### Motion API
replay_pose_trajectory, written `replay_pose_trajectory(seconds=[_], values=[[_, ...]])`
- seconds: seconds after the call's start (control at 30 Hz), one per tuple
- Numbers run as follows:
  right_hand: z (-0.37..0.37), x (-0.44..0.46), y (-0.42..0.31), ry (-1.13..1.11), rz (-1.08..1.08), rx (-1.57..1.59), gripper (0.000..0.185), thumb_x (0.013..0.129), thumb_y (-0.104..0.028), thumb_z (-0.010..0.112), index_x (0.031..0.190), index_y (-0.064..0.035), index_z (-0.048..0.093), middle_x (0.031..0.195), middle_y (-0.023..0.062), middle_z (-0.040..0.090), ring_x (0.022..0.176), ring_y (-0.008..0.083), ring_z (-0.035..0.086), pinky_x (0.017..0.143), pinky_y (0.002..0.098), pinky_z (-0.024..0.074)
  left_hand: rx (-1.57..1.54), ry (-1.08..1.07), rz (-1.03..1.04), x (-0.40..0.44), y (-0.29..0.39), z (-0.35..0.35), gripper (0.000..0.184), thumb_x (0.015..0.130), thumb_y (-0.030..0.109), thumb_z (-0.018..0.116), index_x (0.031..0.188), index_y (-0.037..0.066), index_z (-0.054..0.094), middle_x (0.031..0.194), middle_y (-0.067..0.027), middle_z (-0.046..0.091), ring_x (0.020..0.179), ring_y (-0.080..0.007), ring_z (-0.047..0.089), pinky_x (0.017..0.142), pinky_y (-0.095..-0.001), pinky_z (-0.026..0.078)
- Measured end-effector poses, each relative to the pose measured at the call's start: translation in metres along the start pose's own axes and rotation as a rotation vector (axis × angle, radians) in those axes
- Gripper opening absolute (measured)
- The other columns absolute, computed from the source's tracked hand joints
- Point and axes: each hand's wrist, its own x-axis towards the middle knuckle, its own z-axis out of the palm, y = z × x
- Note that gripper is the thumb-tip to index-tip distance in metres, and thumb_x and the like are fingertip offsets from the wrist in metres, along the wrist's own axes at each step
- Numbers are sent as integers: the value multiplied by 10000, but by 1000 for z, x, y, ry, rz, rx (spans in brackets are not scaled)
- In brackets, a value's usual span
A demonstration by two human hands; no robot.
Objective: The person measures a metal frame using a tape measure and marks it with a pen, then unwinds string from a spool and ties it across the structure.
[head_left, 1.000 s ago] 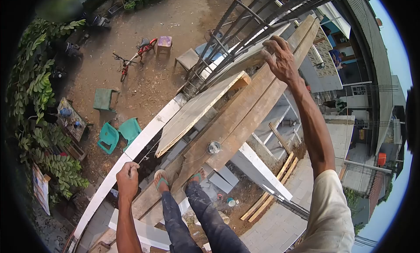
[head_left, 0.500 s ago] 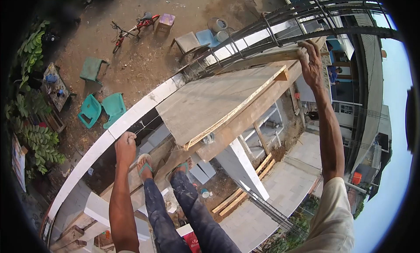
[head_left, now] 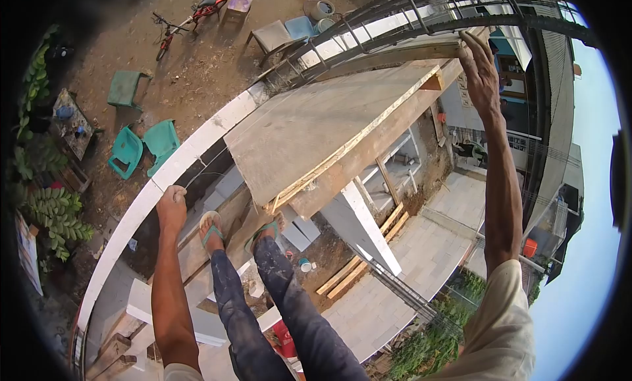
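Observation:
My left hand (head_left: 172,208) is closed at the inner edge of the white block wall (head_left: 197,140), with a thin wire (head_left: 203,173) running up beside it; what its fingers grip is too small to make out. My right hand (head_left: 479,68) is raised at the far end of a timber plank (head_left: 395,55), fingers extended and close together against its end. Between the hands lies a tilted plywood panel (head_left: 329,127) with a wooden batten along its edge. Under it runs a wide brown plank (head_left: 355,167).
My sandalled feet (head_left: 212,231) stand on planks high above the ground. A steel rebar cage (head_left: 421,25) crosses the upper right. Below are green chairs (head_left: 126,152), a red bicycle (head_left: 191,19), a white block partition (head_left: 368,233) and a tiled floor (head_left: 421,249).
The plywood panel has swung from steeply tilted to flatter, covering more of the brown planks and the wire coil on them. My right hand has moved outward, and the view has turned.

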Motion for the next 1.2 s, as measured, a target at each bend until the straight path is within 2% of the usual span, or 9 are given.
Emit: replay_pose_trajectory(seconds=[0.17, 0.3, 0.43, 0.53, 0.6, 0.77, 0.93, 1.07, 1.2], values=[[23, -91, -43, 175, 368, 431, 469, 1057, -313, 691, 1449, -64, 625, 1461, 195, 607, 1359, 266, 591, 1139, 409, 495, 89, 19, -71, -52, -29, -43, 215, 999, 135, 565, 1059, 13, 733, 947, -190, 752, 885, -335, 724, 849, -429, 549], [118, -218, -90, -114, 828, 710, 475, 1065, -251, 699, 1455, -3, 588, 1318, 164, 684, 1196, 223, 680, 1055, 373, 546, 167, 44, -43, -75, -61, -61, 197, 1012, 146, 581, 1049, 17, 725, 918, -190, 744, 853, -325, 720, 828, -431, 548], [272, -351, -114, -597, 862, 630, 571, 934, -252, 816, 1391, 28, 619, 1256, 249, 734, 1199, 330, 711, 1020, 426, 568, 192, 32, -124, -86, -68, -68, 189, 1025, 147, 587, 1048, 18, 723, 909, -180, 733, 835, -280, 699, 822, -407, 541], [369, -426, -117, -606, 708, 457, 666, 894, -278, 852, 1430, 16, 588, 1240, 253, 725, 1147, 368, 721, 1014, 446, 575, 202, 16, -161, -93, -86, -69, 176, 1040, 141, 589, 1055, 28, 723, 885, -146, 721, 811, -229, 662, 803, -375, 530], [373, -412, -158, -474, 903, 205, 727, 856, -296, 879, 1436, 20, 574, 1240, 271, 691, 1172, 402, 689, 1050, 477, 554, 142, 61, -94, -102, -103, -70, 167, 1052, 136, 585, 1056, 36, 719, 878, -103, 710, 820, -191, 633, 795, -352, 514], [458, -450, -135, -498, 848, 251, 719, 831, -282, 879, 1406, 10, 560, 1230, 252, 698, 1162, 369, 683, 1017, 477, 547, 102, 8, -171, -122, -91, -80, 156, 1063, 130, 579, 1076, 45, 710, 871, -31, 653, 812, -133, 579, 767, -312, 490], [399, -433, -178, -733, 876, 875, 716, 814, -203, 850, 1408, -25, 493, 1235, 187, 706, 1077, 306, 719, 889, 443, 615, -123, -16, -443, -155, -75, -103, 185, 1047, 113, 568, 1094, 9, 714, 914, -50, 693, 840, -139, 603, 813, -311, 510], [245, -385, -298, -1090, 845, 1105, 720, 872, -148, 794, 1469, -27, 411, 1335, 139, 638, 1100, 232, 684, 831, 373, 622, -339, 93, -369, -225, -63, -136, 217, 1037, 153, 589, 1132, 18, 730, 1054, -60, 750, 988, -139, 647, 913, -312, 511], [108, -352, -384, -1255, 574, 1241, 739, 870, -108, 789, 1479, -13, 380, 1358, 175, 618, 1177, 248, 657, 919, 392, 599, -753, 188, -577, -309, -45, -173, 208, 1018, 134, 639, 1181, 31, 718, 878, 29, 609, 708, -54, 476, 627, -241, 390]])
